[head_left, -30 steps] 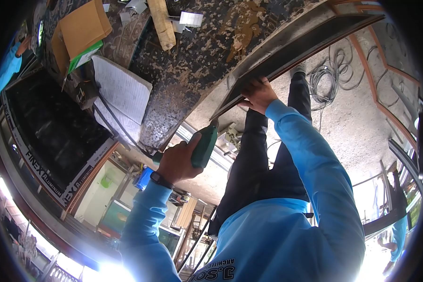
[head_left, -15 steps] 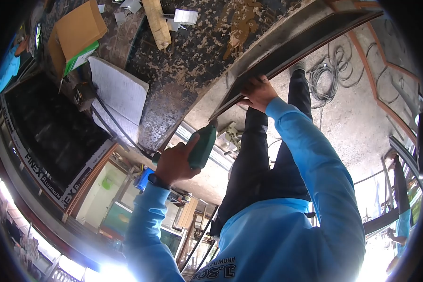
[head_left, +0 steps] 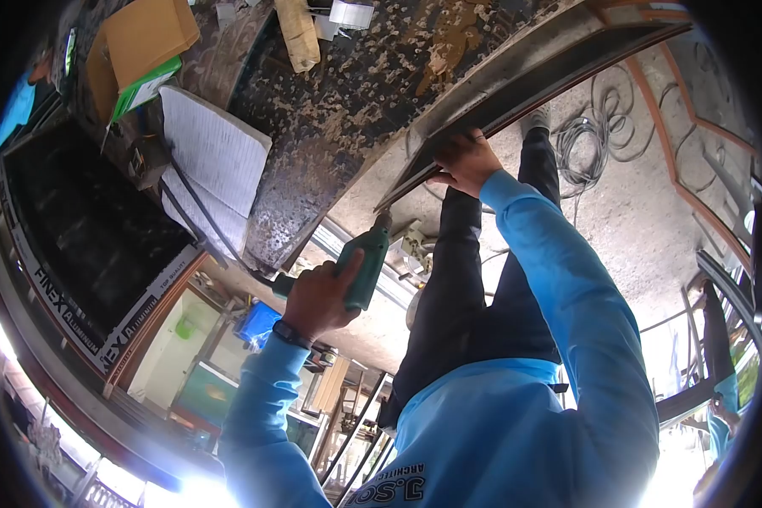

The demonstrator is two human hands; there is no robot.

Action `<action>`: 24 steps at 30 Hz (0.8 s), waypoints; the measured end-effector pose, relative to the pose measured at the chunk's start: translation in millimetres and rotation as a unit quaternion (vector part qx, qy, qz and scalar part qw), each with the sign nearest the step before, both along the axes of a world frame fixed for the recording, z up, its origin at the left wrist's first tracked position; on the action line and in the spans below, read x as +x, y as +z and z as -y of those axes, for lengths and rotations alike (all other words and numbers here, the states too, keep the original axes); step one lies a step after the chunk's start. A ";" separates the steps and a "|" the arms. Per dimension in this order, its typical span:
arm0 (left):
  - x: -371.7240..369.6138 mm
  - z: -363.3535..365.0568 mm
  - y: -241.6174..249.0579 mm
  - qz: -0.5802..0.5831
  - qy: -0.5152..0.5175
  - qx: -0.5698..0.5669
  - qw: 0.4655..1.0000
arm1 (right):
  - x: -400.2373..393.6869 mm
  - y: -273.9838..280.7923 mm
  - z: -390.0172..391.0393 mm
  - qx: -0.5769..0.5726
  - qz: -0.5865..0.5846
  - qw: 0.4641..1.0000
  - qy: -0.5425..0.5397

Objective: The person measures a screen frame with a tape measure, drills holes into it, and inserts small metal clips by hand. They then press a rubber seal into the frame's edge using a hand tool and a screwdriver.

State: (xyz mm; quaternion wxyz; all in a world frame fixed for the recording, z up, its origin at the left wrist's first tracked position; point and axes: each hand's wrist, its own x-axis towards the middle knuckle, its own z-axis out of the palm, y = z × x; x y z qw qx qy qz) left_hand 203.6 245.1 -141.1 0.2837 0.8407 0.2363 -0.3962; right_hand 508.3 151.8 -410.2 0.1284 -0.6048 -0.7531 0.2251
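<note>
My left hand (head_left: 317,298) is wrapped round the handle of a green power drill (head_left: 367,269), whose cord runs off to the left. The drill's nose points up, close to the near end of a long dark metal profile (head_left: 525,95); whether the bit touches it I cannot tell. My right hand (head_left: 468,161) grips that profile a little further along, fingers over its top and thumb beneath. The profile lies along the edge of a stained, worn tabletop (head_left: 339,127).
Cardboard (head_left: 148,42), a white sheet (head_left: 212,161) and a wood strip (head_left: 298,34) lie on the tabletop. Wrapped aluminium profiles (head_left: 85,245) stand at left. Coiled cable (head_left: 582,148) lies on the floor beyond my legs. Another person's blue sleeve (head_left: 15,114) shows at far left.
The view has shifted slightly, so the tabletop items at left sit a little higher. Both hands keep their holds, and the drill stays close to the profile's end.
</note>
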 end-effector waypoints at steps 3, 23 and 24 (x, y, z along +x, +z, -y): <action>-3.1 5.3 0.7 0.010 0.002 0.009 1.000 | -0.5 -0.4 -2.5 0.005 0.018 1.000 0.003; 29.6 13.9 41.7 -0.017 0.064 -0.013 0.998 | -4.7 -3.7 26.8 -0.099 0.030 0.994 0.040; 24.6 22.3 58.1 -0.013 0.078 -0.006 0.997 | -4.6 -3.7 26.4 -0.091 0.021 0.995 0.031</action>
